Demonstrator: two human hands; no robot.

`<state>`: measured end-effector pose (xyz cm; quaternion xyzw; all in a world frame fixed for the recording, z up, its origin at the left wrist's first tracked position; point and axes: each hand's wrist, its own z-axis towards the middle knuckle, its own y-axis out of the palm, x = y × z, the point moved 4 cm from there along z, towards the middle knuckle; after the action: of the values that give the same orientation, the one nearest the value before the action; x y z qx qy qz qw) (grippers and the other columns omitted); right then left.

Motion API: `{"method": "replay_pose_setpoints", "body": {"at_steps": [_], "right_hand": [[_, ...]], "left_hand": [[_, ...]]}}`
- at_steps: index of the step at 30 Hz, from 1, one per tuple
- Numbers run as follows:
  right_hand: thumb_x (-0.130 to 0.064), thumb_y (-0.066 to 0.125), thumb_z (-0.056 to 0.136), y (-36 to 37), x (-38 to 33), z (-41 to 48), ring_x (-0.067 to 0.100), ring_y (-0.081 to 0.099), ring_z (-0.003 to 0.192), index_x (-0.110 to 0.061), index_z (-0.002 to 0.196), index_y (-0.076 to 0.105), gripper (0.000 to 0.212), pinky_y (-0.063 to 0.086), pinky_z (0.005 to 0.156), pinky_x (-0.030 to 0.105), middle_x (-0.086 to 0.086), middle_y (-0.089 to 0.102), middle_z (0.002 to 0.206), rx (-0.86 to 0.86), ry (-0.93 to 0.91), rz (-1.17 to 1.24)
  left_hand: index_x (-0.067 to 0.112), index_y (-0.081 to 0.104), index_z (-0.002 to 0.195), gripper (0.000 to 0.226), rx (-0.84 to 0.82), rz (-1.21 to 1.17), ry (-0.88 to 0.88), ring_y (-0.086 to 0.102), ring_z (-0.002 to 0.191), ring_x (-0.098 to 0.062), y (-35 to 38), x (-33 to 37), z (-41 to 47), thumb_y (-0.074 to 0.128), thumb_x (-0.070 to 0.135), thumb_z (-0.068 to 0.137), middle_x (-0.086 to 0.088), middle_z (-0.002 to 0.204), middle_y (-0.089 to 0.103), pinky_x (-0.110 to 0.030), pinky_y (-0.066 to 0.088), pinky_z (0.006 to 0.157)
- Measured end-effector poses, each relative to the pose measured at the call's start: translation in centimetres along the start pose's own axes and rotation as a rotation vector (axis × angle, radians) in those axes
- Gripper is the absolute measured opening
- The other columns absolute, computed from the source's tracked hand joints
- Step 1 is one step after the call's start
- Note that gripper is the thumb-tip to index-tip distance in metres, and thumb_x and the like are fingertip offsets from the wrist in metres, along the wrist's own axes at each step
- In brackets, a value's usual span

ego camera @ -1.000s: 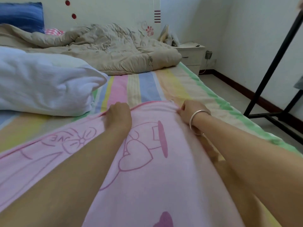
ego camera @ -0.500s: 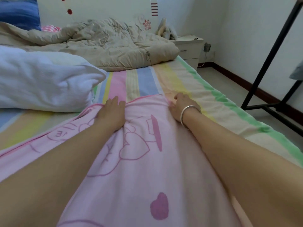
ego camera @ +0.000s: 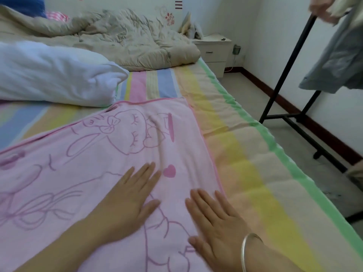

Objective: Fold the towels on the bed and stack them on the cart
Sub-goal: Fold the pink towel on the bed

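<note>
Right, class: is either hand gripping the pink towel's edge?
No, both the left hand and right hand lie flat, fingers straight, on the pink towel.

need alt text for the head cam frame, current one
The left hand and right hand lie flat on a pink towel spread over a striped bed. A white pillow and a beige quilt lie beyond; a black rack stands on the floor to the right.

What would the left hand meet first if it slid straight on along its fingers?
Left hand: only more pink towel, then likely the striped sheet; nothing raised shows in its path.
</note>
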<state>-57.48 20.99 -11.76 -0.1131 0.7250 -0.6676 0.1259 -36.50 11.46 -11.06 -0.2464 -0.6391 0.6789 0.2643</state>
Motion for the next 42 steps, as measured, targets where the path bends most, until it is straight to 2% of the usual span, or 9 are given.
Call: {"method": "replay_pose_setpoints", "body": {"at_steps": [7, 11, 20, 23, 26, 30, 33, 36, 42], "right_hand": [[-0.046, 0.035, 0.096, -4.5, 0.1, -9.5, 0.024, 0.065, 0.078, -0.023, 0.073, 0.061, 0.041, 0.044, 0.069, 0.032, -0.005, 0.068, 0.08, 0.43, 0.211, 0.285], [-0.052, 0.049, 0.092, -3.2, 0.4, -12.5, 0.027, 0.063, 0.09, -0.027, 0.093, 0.052, 0.025, 0.05, 0.075, 0.035, -0.005, 0.067, 0.093, 0.192, 0.781, 0.435], [-0.041, 0.046, 0.097, -3.3, -1.9, -16.2, 0.033, 0.062, 0.097, -0.024, 0.129, 0.037, 0.037, 0.038, 0.066, 0.033, 0.007, 0.063, 0.111, 0.227, 0.847, 0.088], [-0.03, 0.07, 0.081, -3.0, -3.4, -14.5, 0.037, 0.059, 0.094, -0.013, 0.125, 0.054, 0.05, 0.048, 0.067, 0.04, 0.014, 0.059, 0.109, 0.36, 0.702, 0.024], [-0.046, 0.042, 0.086, -3.2, -9.0, -9.6, 0.039, 0.057, 0.115, -0.012, 0.125, 0.061, 0.055, 0.05, 0.089, 0.05, 0.017, 0.061, 0.126, 0.429, 0.416, 0.076], [-0.057, 0.003, 0.089, -1.9, -20.4, -3.7, 0.028, 0.005, 0.149, -0.016, 0.153, 0.02, 0.077, 0.002, 0.12, 0.049, 0.01, 0.011, 0.161, 0.108, 0.091, 0.146], [-0.048, 0.016, 0.096, -2.2, -26.5, -1.3, 0.028, 0.03, 0.141, -0.014, 0.139, 0.046, 0.063, 0.01, 0.118, 0.041, 0.007, 0.041, 0.148, 0.137, -0.08, 0.233], [-0.032, 0.043, 0.089, -6.9, -30.1, 3.1, 0.03, 0.059, 0.075, -0.015, 0.073, 0.067, 0.032, 0.04, 0.072, 0.037, 0.004, 0.065, 0.075, 0.643, -0.15, 0.281], [-0.022, 0.051, 0.095, -11.9, -41.3, 17.2, 0.033, 0.053, 0.097, -0.009, 0.098, 0.067, 0.021, 0.046, 0.071, 0.04, 0.01, 0.064, 0.1, 0.468, -0.37, 0.344]], "left_hand": [[0.026, 0.023, 0.155, 0.059, 0.016, -0.116, 0.077, 0.018, 0.148, -0.009, -0.9, 7.5, -11.0, 0.017, 0.053, 0.103, 0.005, 0.161, 0.02, -0.037, 0.015, 0.114], [0.034, 0.009, 0.155, 0.063, -0.018, -0.21, 0.02, -0.002, 0.148, -0.002, -0.9, 9.1, -13.1, 0.008, 0.063, 0.099, 0.011, 0.162, 0.003, -0.033, 0.001, 0.117], [0.035, 0.0, 0.155, 0.094, -0.035, -0.251, -0.102, -0.011, 0.147, -0.001, -1.5, 11.6, -14.1, -0.024, 0.077, 0.074, 0.016, 0.158, -0.011, -0.028, -0.008, 0.121], [0.033, 0.031, 0.151, 0.08, 0.056, -0.441, -0.105, 0.016, 0.146, -0.003, -2.7, 12.4, -15.2, 0.001, 0.073, 0.088, 0.015, 0.159, 0.018, -0.03, 0.011, 0.122], [0.029, 0.061, 0.125, 0.038, 0.312, -0.682, -0.214, 0.051, 0.123, -0.002, -4.9, 9.9, -17.8, 0.037, 0.031, 0.095, 0.016, 0.135, 0.055, -0.029, 0.043, 0.104], [0.026, 0.069, 0.099, 0.035, 0.584, -0.65, -0.544, 0.067, 0.088, -0.005, -7.9, 1.6, -22.6, 0.044, 0.004, 0.091, 0.01, 0.1, 0.069, -0.033, 0.053, 0.081], [0.024, 0.07, 0.092, 0.033, 0.594, -0.491, -0.789, 0.067, 0.088, -0.023, -9.3, -6.0, -27.2, 0.052, -0.003, 0.086, 0.001, 0.096, 0.071, -0.035, 0.049, 0.079], [0.028, 0.068, 0.09, 0.033, 0.573, -0.349, -0.983, 0.064, 0.092, -0.031, -9.7, -13.2, -32.1, 0.053, 0.0, 0.082, -0.003, 0.098, 0.072, -0.037, 0.046, 0.078], [0.025, 0.067, 0.091, 0.026, 0.597, -0.197, -1.125, 0.064, 0.092, -0.033, -10.2, -25.4, -38.8, 0.051, 0.005, 0.084, -0.007, 0.102, 0.069, -0.04, 0.05, 0.077]]}}
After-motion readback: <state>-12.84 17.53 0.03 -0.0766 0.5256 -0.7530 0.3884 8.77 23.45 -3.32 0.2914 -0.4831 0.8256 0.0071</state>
